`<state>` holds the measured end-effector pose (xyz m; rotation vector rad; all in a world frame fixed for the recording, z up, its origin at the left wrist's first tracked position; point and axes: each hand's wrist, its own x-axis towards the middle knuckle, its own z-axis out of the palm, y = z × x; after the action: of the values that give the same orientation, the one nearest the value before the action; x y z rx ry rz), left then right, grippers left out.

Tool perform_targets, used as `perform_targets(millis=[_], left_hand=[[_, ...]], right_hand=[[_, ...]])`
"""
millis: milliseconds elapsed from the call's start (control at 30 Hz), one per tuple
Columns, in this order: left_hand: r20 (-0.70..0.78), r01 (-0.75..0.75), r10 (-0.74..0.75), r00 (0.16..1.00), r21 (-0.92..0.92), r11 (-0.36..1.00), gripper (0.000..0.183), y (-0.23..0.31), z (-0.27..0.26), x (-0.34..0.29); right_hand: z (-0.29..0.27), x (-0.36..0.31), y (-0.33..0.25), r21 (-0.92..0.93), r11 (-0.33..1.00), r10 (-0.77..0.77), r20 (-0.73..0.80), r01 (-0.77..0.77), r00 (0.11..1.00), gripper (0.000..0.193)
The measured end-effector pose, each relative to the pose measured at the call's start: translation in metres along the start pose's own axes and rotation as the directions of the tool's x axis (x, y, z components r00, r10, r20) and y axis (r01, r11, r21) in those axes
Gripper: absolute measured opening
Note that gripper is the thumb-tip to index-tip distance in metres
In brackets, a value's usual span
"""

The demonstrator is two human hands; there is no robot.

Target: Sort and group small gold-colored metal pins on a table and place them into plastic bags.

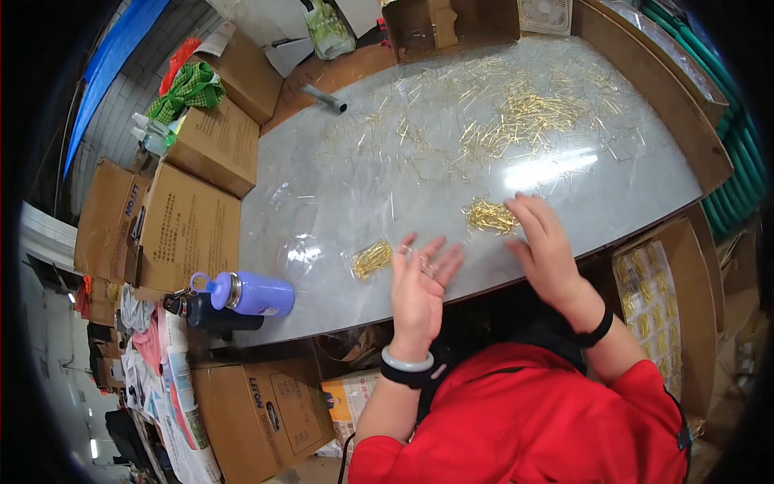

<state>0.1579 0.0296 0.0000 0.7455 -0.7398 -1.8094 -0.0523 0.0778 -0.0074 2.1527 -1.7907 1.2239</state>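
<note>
My left hand [421, 284] is palm up above the near edge of the grey table, its fingers spread. A small shiny thing shows at those fingers; I cannot tell whether it is a ring or a metal piece. Just left of this hand lies a clear bag of gold metal pins [372, 259]. My right hand [542, 242] has its fingers stretched out beside a small heap of gold hook-like pins [489, 216], the fingertips at the heap's right side. A large scattered pile of similar bent gold pins [532, 113] covers the far right of the table [322, 210].
A purple bottle [262, 294] and a black bottle [222, 315] lie on the left. Cardboard boxes [197, 230] line the left side. A grey tube [324, 98] lies farther back. Right of my right arm, an open carton [700, 282] holds bagged gold pins [649, 298].
</note>
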Motion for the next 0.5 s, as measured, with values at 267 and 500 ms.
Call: perform_targets(millis=[267, 500], left_hand=[[0.023, 0.098, -0.100, 0.995, 0.091, 0.991, 0.036, 0.011, -0.001, -0.037], [0.141, 0.630, -0.640, 0.755, 0.114, 0.768, 0.031, -0.014, -0.056, -0.090]], right_hand=[[0.034, 0.008, 0.011, -0.225, 0.973, 0.005, 0.241, 0.050, 0.971, 0.038], [0.024, -0.012, -0.013, -0.133, 0.988, -0.043, 0.275, 0.082, 0.961, 0.042]])
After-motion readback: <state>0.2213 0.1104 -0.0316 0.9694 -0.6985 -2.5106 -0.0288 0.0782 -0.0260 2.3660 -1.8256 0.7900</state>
